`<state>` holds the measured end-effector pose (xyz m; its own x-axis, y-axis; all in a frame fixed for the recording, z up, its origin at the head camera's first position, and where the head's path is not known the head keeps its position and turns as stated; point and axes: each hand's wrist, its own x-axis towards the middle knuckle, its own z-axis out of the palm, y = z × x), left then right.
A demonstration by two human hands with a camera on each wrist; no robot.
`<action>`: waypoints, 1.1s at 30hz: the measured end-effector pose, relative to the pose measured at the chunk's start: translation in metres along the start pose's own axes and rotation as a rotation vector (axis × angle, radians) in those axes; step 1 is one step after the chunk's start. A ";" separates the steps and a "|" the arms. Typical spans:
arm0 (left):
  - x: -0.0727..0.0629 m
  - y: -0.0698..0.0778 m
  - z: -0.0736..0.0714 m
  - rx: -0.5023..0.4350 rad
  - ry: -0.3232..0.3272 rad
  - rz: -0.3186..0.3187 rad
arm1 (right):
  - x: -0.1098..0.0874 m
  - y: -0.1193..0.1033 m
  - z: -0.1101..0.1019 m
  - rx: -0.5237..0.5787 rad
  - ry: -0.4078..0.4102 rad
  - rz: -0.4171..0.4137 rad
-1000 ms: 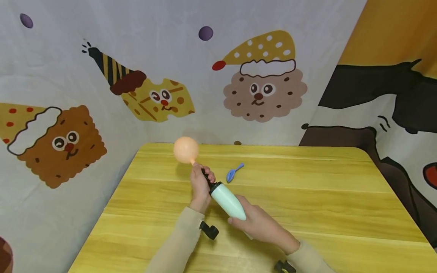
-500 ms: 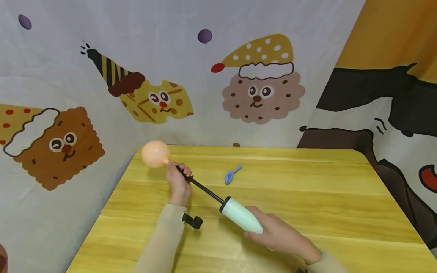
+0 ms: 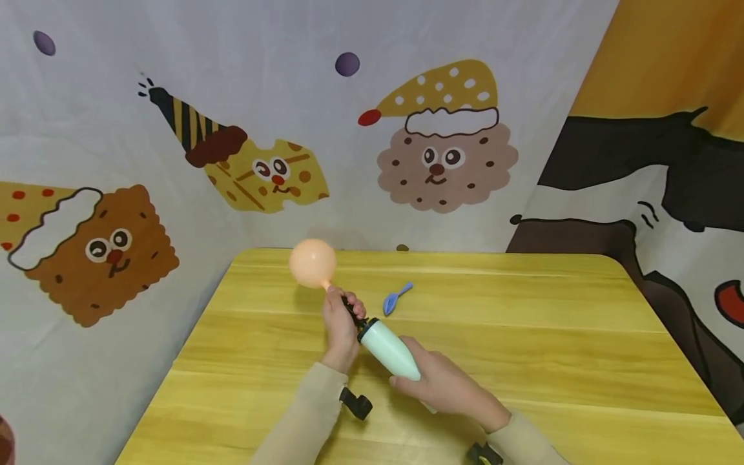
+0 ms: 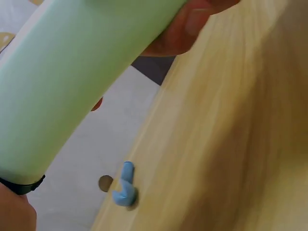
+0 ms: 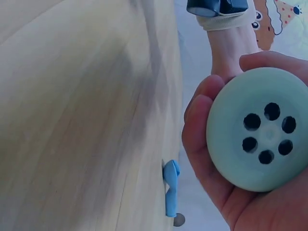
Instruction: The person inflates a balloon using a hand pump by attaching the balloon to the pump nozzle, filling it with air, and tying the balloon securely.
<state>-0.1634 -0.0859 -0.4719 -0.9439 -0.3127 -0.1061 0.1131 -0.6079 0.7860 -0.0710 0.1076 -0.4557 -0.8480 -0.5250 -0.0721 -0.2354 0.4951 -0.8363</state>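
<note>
In the head view, my left hand [image 3: 341,326] grips the black nozzle end of a mint-green balloon pump [image 3: 388,349], its thumb at the neck of a partly inflated orange balloon [image 3: 313,263]. My right hand [image 3: 444,382] is wrapped around the pump's green barrel. The barrel sits close against my left hand, and no rod shows between them. In the right wrist view, the barrel's rounded end [image 5: 269,135] has a ring of several holes and lies in my right palm. Flat on the table behind the pump is an uninflated blue balloon [image 3: 398,298].
The yellow wood-grain table [image 3: 552,342] reaches back to a fabric backdrop [image 3: 360,213] printed with cartoon snacks. A black wrist camera mount [image 3: 356,403] sticks out from the left sleeve, and another mount [image 3: 484,454] from the right.
Half a second ago my hands were apart with the pump's black rod drawn out. They have come together again, the rod is pushed in, and the orange balloon has moved right.
</note>
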 end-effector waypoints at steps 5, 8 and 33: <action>0.008 0.011 0.003 -0.011 -0.001 0.027 | 0.001 -0.004 -0.002 0.054 -0.027 0.022; 0.020 0.023 -0.004 -0.031 0.020 0.053 | -0.005 -0.003 -0.004 0.055 -0.038 0.014; 0.001 0.002 0.005 -0.054 0.045 0.025 | -0.006 -0.004 -0.008 -0.082 0.017 0.023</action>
<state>-0.1653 -0.0838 -0.4670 -0.9257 -0.3605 -0.1148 0.1545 -0.6371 0.7551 -0.0692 0.1147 -0.4478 -0.8616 -0.5012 -0.0807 -0.2532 0.5619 -0.7875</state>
